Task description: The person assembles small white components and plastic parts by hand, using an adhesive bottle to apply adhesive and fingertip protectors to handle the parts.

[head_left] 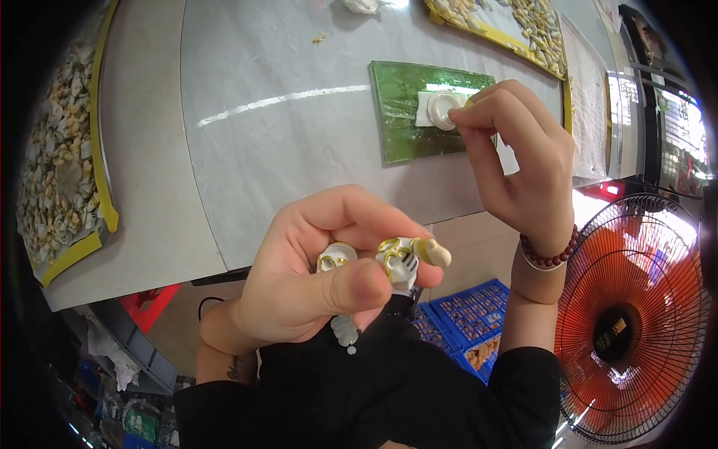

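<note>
My left hand [314,262], near my chest, is closed around small white pieces with gold lines. One white-and-gold piece [399,268], marked with dark stripes, sits between thumb and fingers, with a cream rounded tip [434,254] at its end. A second white-and-gold piece [336,258] lies deeper in the palm. Below the fingers shows a greyish ribbed piece [345,331] with a small bead; I cannot tell if it is held. My right hand [523,157] pinches at the rim of a small round clear dish [443,109]. Anything between those fingertips is too small to make out.
The dish rests on white paper on a green glass plate [404,146], upon a grey-white table [299,150]. Yellow-edged trays of small pieces stand at left [67,165] and far right [542,34]. Blue crates [471,307] and an orange fan [636,322] are below right.
</note>
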A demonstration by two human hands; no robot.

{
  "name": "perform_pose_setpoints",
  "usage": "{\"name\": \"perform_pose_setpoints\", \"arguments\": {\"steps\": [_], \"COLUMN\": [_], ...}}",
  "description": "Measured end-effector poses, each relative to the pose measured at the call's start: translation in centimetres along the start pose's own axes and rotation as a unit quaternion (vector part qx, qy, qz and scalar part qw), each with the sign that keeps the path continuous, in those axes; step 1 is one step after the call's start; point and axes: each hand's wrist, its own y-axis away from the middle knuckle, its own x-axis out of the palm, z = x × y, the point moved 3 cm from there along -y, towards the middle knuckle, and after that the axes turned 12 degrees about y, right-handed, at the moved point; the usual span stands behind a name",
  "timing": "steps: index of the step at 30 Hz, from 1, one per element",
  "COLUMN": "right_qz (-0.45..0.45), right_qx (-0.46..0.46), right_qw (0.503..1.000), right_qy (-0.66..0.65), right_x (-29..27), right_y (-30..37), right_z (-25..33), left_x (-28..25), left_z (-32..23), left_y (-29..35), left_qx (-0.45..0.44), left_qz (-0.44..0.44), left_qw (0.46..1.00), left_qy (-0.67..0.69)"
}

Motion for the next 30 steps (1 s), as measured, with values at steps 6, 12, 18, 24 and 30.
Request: {"name": "perform_pose_setpoints", "arguments": {"steps": [6,12,18,24,30], "right_qz": [-0.062,-0.115,-0.024,-0.004,-0.023], "right_qx": [0.049,-0.01,-0.048,-0.057,-0.045], "right_qw": [0.99,0.927,0.915,0.926,0.938], "right_qy": [-0.121,-0.358,-0.401,-0.373,-0.342], "right_x": [-1.6,-2.5,-2.5,-2.3,-2.3], "right_y": [0.7,-0.1,-1.0,-1.1,-1.0], "right_z": [1.0,2.4,2.6,3.1,3.6], "left_x": [0.4,0.4,0.3,0.5,0.3], "left_z": [0.0,0.6,1.0,1.0,1.0], "left_y": [0.0,0.1,0.3,0.3,0.4], "left_qx": [-0.006,-0.061,-0.152,-0.145,-0.157], "left_qz": [-0.002,-0.008,0.052,0.034,0.031], "left_qw": [1.0,0.998,0.982,0.984,0.983], "left_qy": [0.007,-0.016,0.096,0.099,0.088]}}
